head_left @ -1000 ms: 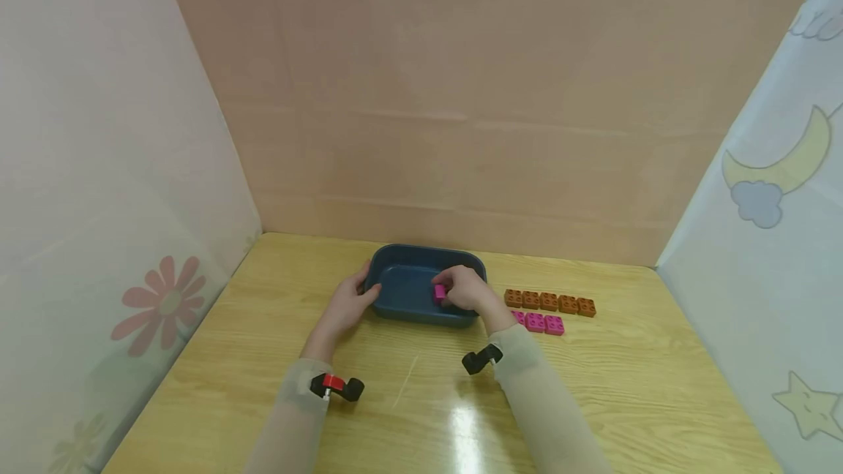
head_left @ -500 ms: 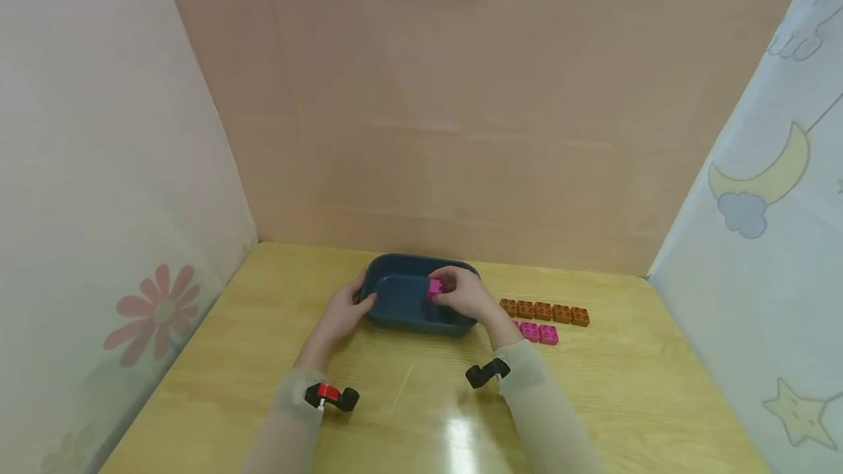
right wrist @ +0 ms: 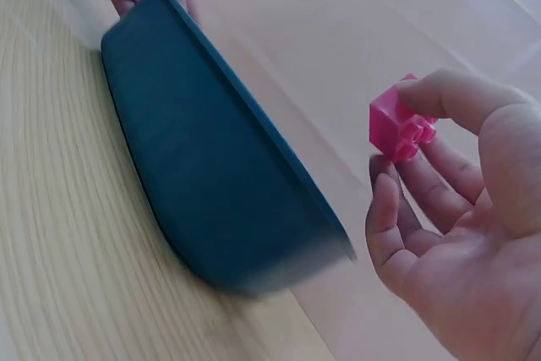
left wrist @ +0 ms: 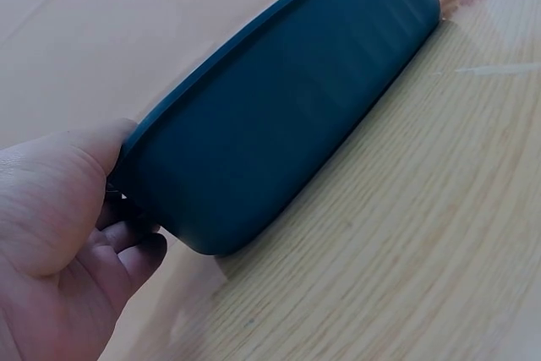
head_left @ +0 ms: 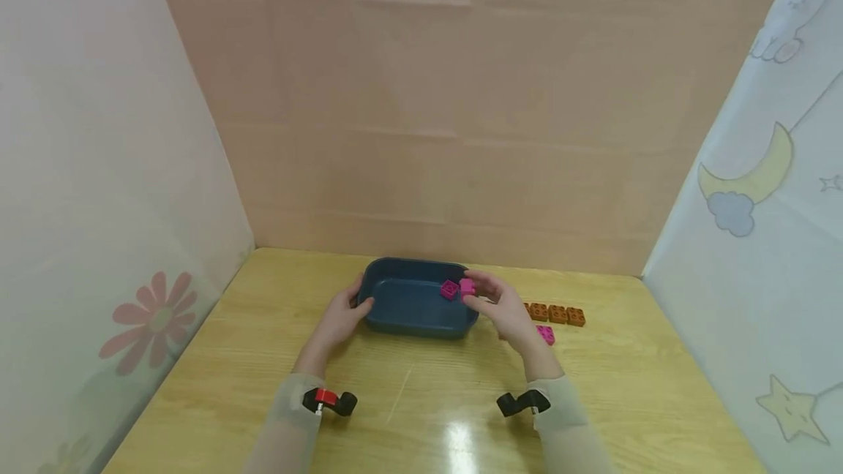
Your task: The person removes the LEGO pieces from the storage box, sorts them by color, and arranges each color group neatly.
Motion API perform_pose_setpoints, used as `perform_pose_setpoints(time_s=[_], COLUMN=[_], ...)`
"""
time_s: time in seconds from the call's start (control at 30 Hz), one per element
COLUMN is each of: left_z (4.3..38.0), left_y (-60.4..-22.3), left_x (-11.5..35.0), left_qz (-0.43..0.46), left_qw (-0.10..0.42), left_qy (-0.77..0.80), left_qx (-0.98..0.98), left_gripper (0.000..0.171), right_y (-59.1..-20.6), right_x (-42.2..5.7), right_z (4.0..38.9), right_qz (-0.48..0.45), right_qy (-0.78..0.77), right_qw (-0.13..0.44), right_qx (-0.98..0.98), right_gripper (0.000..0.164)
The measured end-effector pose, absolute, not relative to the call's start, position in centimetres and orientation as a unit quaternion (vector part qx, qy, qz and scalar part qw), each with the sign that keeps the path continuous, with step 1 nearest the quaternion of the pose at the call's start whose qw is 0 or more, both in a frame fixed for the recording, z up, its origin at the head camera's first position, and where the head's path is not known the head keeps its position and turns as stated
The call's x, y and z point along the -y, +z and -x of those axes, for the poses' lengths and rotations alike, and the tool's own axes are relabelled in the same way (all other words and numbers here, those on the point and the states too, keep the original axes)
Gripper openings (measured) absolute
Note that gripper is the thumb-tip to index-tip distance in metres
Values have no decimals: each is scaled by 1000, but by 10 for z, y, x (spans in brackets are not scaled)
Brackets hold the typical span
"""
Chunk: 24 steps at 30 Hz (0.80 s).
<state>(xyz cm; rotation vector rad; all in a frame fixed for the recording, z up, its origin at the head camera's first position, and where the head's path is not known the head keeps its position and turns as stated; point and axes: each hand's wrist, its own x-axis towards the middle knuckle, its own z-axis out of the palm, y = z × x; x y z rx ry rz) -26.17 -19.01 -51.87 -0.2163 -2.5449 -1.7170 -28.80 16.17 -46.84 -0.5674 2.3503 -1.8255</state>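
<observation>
My left hand grips the left end of a dark blue tray, thumb over the rim and fingers behind the outer wall. In the left wrist view the tray's long side wall stands on the wood. Between the thumb and fingers of my right hand is a pink toy brick, held at the tray's right rim. The right wrist view shows that pink brick pinched with its studs turned toward the palm. Inside the tray, near its right end, lies another pink brick.
A row of orange bricks lies on the wooden table to the right, its left part covered by my right hand. In front of it shows a pink brick. A tan backdrop rises behind the table, with printed curtains at both sides.
My right hand has moved from inside the tray rightward to its right rim, holding a pink brick. A pink brick now lies loose in the tray. My left hand keeps its grip.
</observation>
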Motion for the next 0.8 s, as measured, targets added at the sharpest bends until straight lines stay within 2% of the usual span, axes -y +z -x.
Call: perform_pose_setpoints(time_s=[0.3, 0.8], left_z=[262, 264], left_y=[-517, -517], left_x=[190, 190], left_qz=[64, 69], left_qw=[27, 29], left_qy=[-557, -552], left_qx=[827, 831], left_gripper=[70, 71], right_y=[-471, -481], right_x=[-217, -338], right_z=[281, 264], right_qz=[179, 142], right_qy=[-614, -489], right_qw=[29, 9], right_qx=[-769, -861], right_gripper=[56, 52])
